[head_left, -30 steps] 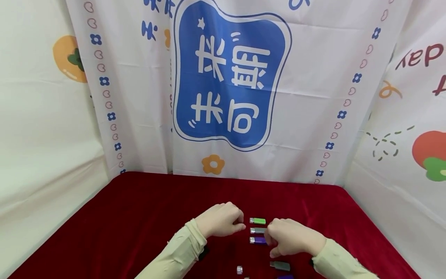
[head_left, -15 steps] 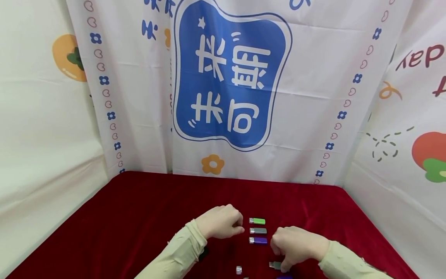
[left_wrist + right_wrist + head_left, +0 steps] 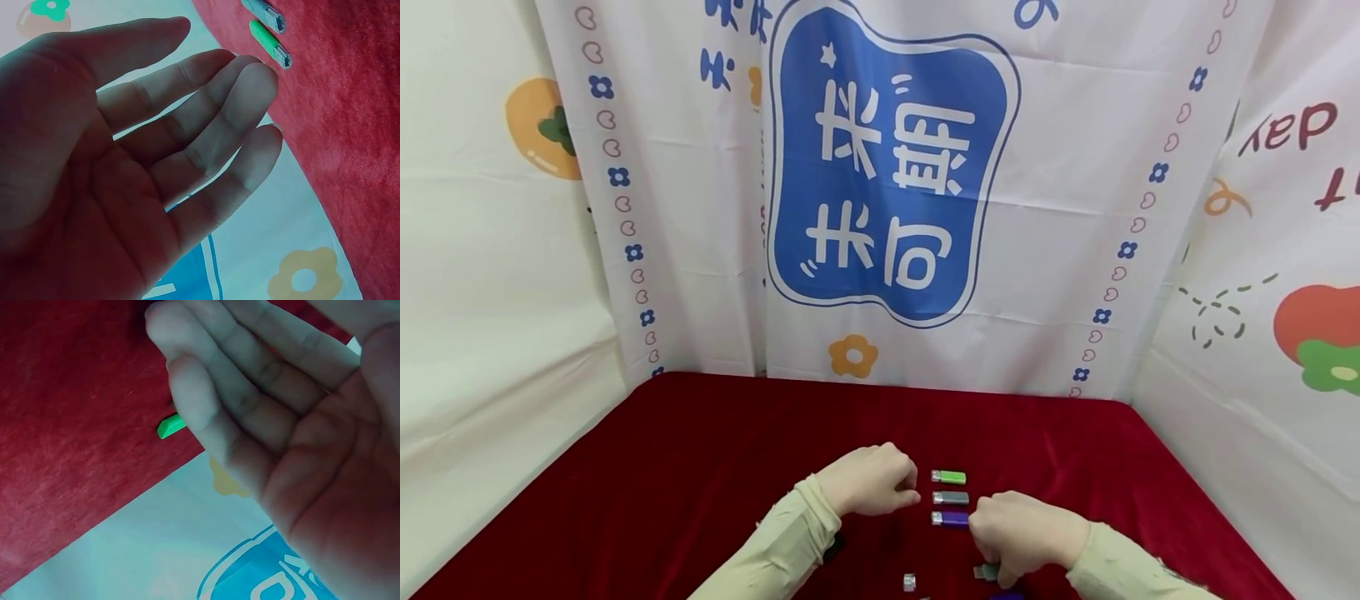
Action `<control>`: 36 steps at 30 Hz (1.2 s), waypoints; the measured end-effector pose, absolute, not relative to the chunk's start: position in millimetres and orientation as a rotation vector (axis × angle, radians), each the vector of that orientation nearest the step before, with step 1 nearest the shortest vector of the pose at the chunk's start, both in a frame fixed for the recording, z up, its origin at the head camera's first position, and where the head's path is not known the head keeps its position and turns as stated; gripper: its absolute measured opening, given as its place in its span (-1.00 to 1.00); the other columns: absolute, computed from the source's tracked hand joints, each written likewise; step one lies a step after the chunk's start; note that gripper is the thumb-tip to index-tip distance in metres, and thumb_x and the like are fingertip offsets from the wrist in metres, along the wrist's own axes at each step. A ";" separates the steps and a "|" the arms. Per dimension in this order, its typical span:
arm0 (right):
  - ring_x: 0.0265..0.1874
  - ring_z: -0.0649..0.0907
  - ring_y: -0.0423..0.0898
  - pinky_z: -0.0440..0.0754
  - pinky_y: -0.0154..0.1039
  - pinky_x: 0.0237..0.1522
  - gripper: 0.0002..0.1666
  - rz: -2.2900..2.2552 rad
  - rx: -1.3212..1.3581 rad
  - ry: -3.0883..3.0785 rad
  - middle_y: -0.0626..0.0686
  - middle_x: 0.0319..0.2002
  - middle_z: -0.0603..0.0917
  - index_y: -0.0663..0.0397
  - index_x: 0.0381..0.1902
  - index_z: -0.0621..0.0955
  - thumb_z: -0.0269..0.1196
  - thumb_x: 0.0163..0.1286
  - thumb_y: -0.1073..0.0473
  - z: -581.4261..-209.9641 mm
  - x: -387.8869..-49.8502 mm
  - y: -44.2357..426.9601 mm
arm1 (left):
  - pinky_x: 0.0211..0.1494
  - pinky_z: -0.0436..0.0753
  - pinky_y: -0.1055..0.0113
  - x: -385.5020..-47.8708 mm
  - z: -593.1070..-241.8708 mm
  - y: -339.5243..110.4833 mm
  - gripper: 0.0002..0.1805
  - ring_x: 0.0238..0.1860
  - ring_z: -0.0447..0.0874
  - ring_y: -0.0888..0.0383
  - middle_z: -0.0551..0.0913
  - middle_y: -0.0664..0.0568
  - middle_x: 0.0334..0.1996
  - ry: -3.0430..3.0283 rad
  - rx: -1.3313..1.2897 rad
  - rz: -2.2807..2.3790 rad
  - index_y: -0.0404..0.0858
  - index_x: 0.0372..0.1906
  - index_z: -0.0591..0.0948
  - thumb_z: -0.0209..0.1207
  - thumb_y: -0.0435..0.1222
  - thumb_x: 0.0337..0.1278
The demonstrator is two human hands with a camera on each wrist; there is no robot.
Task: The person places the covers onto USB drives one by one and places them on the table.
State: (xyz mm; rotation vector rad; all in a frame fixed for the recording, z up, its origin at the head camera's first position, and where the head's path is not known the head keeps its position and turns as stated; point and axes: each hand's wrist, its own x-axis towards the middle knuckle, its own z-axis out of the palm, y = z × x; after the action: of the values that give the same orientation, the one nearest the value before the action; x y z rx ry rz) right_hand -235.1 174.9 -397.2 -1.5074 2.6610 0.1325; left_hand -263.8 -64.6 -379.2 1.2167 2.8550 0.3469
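A: What sort of place was observed?

B: A booth (image 3: pixel 688 208) walled with hung cloth; whether it was housed in a home, lab or office could not be determined.

A: By what was this shown?

B: A flat surface was draped in red, velvety cloth (image 3: pixel 730 442). The back was closed by a creased white sheet (image 3: pixel 1052 233), printed with a large blue panel (image 3: pixel 883 175) lettered sideways in Chinese. The sides were screened by pale, fruit-printed hangings (image 3: pixel 497 292).

A: Was this supported by the wrist views?

B: Yes; the red cloth was seen bordered by the printed sheet.
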 end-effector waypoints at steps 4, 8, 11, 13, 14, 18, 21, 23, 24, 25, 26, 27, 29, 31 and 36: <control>-0.74 0.20 -0.46 0.21 -0.52 -0.71 -0.56 0.067 -1.457 2.663 -0.37 -0.82 0.32 -0.17 -0.83 0.49 0.60 -0.24 0.21 -397.3 -235.6 176.1 | -0.53 0.44 0.48 -264.0 -381.4 -64.6 -0.77 -0.67 0.38 0.38 0.47 0.31 -0.65 2.847 1.211 0.349 -0.04 -0.52 0.64 0.25 -0.17 0.30; -0.65 0.41 -0.43 0.40 -0.50 -0.59 -0.70 -0.102 -1.317 2.694 -0.39 -0.67 0.45 -0.20 -0.65 0.61 0.58 -0.15 0.18 -392.1 -238.8 181.4 | -0.53 0.44 0.48 -264.0 -382.8 -64.5 -0.77 -0.67 0.38 0.37 0.47 0.31 -0.65 2.838 1.213 0.346 -0.04 -0.52 0.64 0.25 -0.17 0.30; -0.65 0.43 -0.38 0.44 -0.45 -0.59 -0.72 -0.239 -1.251 2.718 -0.34 -0.65 0.46 -0.19 -0.62 0.61 0.55 -0.09 0.18 -383.5 -242.3 184.5 | -0.52 0.45 0.49 -264.2 -383.2 -64.4 -0.79 -0.66 0.40 0.38 0.47 0.32 -0.64 2.838 1.218 0.334 -0.04 -0.50 0.66 0.25 -0.17 0.29; -0.66 0.44 -0.37 0.46 -0.43 -0.60 -0.73 -0.314 -1.244 2.729 -0.33 -0.66 0.47 -0.18 -0.61 0.61 0.54 -0.08 0.20 -376.4 -244.3 185.5 | -0.52 0.46 0.49 -264.6 -383.4 -64.3 -0.80 -0.66 0.41 0.39 0.47 0.33 -0.63 2.842 1.220 0.324 -0.04 -0.49 0.67 0.26 -0.17 0.29; -0.66 0.45 -0.37 0.47 -0.43 -0.60 -0.73 -0.350 -1.243 2.729 -0.33 -0.65 0.48 -0.17 -0.61 0.62 0.54 -0.08 0.22 -372.6 -244.9 185.7 | -0.52 0.46 0.49 -264.7 -383.5 -64.3 -0.80 -0.66 0.41 0.38 0.47 0.33 -0.62 2.842 1.219 0.321 -0.04 -0.49 0.67 0.26 -0.17 0.29; -0.66 0.49 -0.37 0.52 -0.41 -0.59 -0.74 -0.485 -1.242 2.722 -0.32 -0.64 0.52 -0.16 -0.59 0.62 0.51 -0.05 0.27 -359.0 -246.1 185.2 | -0.52 0.45 0.49 -265.3 -383.8 -63.6 -0.79 -0.66 0.41 0.39 0.47 0.33 -0.63 2.843 1.228 0.319 -0.04 -0.49 0.67 0.26 -0.17 0.28; -0.65 0.52 -0.34 0.55 -0.38 -0.57 -0.73 -0.575 -1.237 2.714 -0.31 -0.62 0.54 -0.18 -0.57 0.63 0.49 -0.01 0.29 -350.3 -244.9 184.2 | -0.53 0.44 0.49 -264.8 -384.2 -62.8 -0.78 -0.66 0.39 0.39 0.47 0.33 -0.64 2.840 1.235 0.320 -0.03 -0.52 0.65 0.27 -0.17 0.28; -0.63 0.54 -0.32 0.57 -0.36 -0.56 -0.75 -0.633 -1.239 2.705 -0.30 -0.60 0.55 -0.18 -0.55 0.64 0.49 0.01 0.28 -345.1 -242.9 184.4 | -0.54 0.43 0.50 -264.1 -384.1 -62.2 -0.77 -0.66 0.39 0.39 0.46 0.34 -0.64 2.836 1.238 0.318 -0.03 -0.53 0.64 0.27 -0.17 0.28; -0.63 0.54 -0.31 0.58 -0.35 -0.55 -0.76 -0.663 -1.240 2.699 -0.29 -0.60 0.56 -0.17 -0.54 0.65 0.48 0.03 0.29 -342.9 -241.4 185.4 | -0.55 0.43 0.50 -263.7 -384.1 -61.6 -0.77 -0.67 0.39 0.40 0.46 0.34 -0.64 2.834 1.240 0.314 -0.03 -0.53 0.64 0.27 -0.17 0.27; -0.62 0.55 -0.30 0.58 -0.35 -0.54 -0.76 -0.687 -1.245 2.698 -0.29 -0.59 0.56 -0.18 -0.53 0.65 0.48 0.04 0.29 -341.5 -240.2 186.7 | -0.55 0.43 0.50 -263.1 -384.1 -60.8 -0.78 -0.66 0.39 0.40 0.47 0.33 -0.64 2.833 1.242 0.308 -0.03 -0.53 0.64 0.28 -0.18 0.27; -0.61 0.55 -0.30 0.59 -0.34 -0.53 -0.77 -0.708 -1.250 2.697 -0.29 -0.58 0.57 -0.18 -0.51 0.65 0.48 0.06 0.28 -340.3 -239.0 188.7 | -0.55 0.43 0.50 -262.4 -384.0 -59.9 -0.78 -0.66 0.39 0.40 0.47 0.34 -0.63 2.832 1.245 0.303 -0.03 -0.53 0.64 0.28 -0.18 0.26; -0.61 0.56 -0.30 0.59 -0.34 -0.53 -0.77 -0.728 -1.261 2.695 -0.28 -0.57 0.57 -0.18 -0.50 0.66 0.48 0.07 0.27 -339.4 -238.2 190.8 | -0.54 0.43 0.50 -261.7 -383.9 -59.1 -0.79 -0.65 0.40 0.40 0.47 0.34 -0.63 2.829 1.251 0.298 -0.04 -0.52 0.65 0.29 -0.18 0.25; -0.60 0.56 -0.30 0.60 -0.34 -0.52 -0.78 -0.749 -1.289 2.695 -0.28 -0.56 0.58 -0.17 -0.49 0.65 0.47 0.08 0.28 -338.2 -237.2 195.1 | -0.54 0.43 0.51 -259.9 -383.5 -57.2 -0.79 -0.65 0.40 0.41 0.47 0.34 -0.62 2.826 1.261 0.289 -0.04 -0.52 0.65 0.30 -0.18 0.24; -0.59 0.57 -0.31 0.60 -0.34 -0.51 -0.75 -0.754 -1.317 2.702 -0.29 -0.55 0.58 -0.20 -0.49 0.64 0.47 0.09 0.27 -338.0 -237.8 198.3 | -0.53 0.43 0.52 -257.6 -383.3 -56.0 -0.80 -0.64 0.41 0.41 0.48 0.34 -0.61 2.820 1.267 0.283 -0.05 -0.52 0.65 0.31 -0.18 0.23; -0.58 0.57 -0.31 0.60 -0.34 -0.50 -0.77 -0.766 -1.338 2.708 -0.28 -0.55 0.58 -0.18 -0.48 0.64 0.46 0.12 0.28 -337.9 -241.4 200.5 | -0.49 0.46 0.53 -253.9 -382.3 -55.9 -0.87 -0.60 0.43 0.45 0.50 0.35 -0.60 2.803 1.257 0.251 -0.07 -0.46 0.69 0.40 -0.18 0.10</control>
State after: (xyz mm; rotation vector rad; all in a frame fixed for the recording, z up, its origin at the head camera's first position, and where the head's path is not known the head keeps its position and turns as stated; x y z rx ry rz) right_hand -241.4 200.5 -337.9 -1.3377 2.7085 -0.7658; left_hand -253.9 -55.9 -382.3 1.2572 2.8032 0.2509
